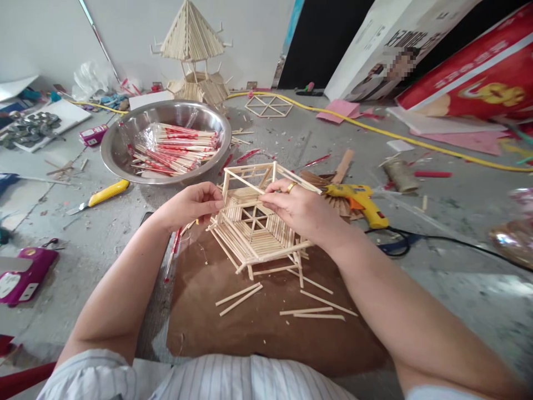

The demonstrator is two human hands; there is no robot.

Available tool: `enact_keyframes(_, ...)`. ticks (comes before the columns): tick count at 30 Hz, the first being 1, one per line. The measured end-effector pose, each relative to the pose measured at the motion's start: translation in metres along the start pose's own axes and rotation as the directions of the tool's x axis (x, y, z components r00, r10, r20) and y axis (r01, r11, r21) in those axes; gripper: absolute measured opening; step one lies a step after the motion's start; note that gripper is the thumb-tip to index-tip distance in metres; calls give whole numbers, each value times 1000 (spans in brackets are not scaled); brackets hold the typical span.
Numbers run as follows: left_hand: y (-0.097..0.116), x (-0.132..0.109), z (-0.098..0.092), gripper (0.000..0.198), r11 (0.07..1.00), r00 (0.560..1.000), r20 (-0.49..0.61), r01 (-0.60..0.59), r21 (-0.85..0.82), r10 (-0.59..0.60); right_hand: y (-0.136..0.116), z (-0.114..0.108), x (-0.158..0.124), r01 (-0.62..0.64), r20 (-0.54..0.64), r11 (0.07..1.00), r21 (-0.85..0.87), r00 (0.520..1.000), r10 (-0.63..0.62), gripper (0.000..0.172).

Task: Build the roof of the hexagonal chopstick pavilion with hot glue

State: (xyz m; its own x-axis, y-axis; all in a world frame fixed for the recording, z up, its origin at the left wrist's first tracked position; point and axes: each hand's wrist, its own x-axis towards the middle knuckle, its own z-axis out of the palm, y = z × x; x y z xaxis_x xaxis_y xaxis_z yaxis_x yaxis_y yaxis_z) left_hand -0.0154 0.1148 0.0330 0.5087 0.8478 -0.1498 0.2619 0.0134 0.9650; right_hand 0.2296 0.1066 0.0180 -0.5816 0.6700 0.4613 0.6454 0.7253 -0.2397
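A small hexagonal model of thin wooden sticks (254, 228) stands tilted on a brown board (258, 328). My left hand (189, 204) pinches its left edge with closed fingers. My right hand (297, 208), with a ring on one finger, grips the model's upper right side, fingers curled over the sticks. Several loose sticks (287, 303) lie on the board below the model.
A steel bowl (125, 155) holds wrapped chopsticks (175, 147). A yellow glue gun (360, 201) with a black cable lies to the right, a yellow knife (102, 194) to the left. A finished stick pagoda (194, 55) stands at the back. A purple object (25, 272) lies far left.
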Motion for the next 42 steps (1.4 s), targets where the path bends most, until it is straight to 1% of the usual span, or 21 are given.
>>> enact_keyframes(11,-7,3,-2,23,1000,1000,8,-1,-19,1,2,2,-1,-12,-18,999,34,1000,12,21)
enact_keyframes(18,-5,3,-1,24,1000,1000,7,20,-8,-20,3,2,-1,-19,-11,998,54,1000,20,22)
enact_keyframes(30,-6,3,-2,26,1000,1000,11,9,9,-9,3,2,-2,-24,-31,997,71,999,26,22)
enact_keyframes(42,-6,3,-1,29,1000,1000,8,24,-16,-24,3,1,-1,-42,-9,993,108,999,43,22)
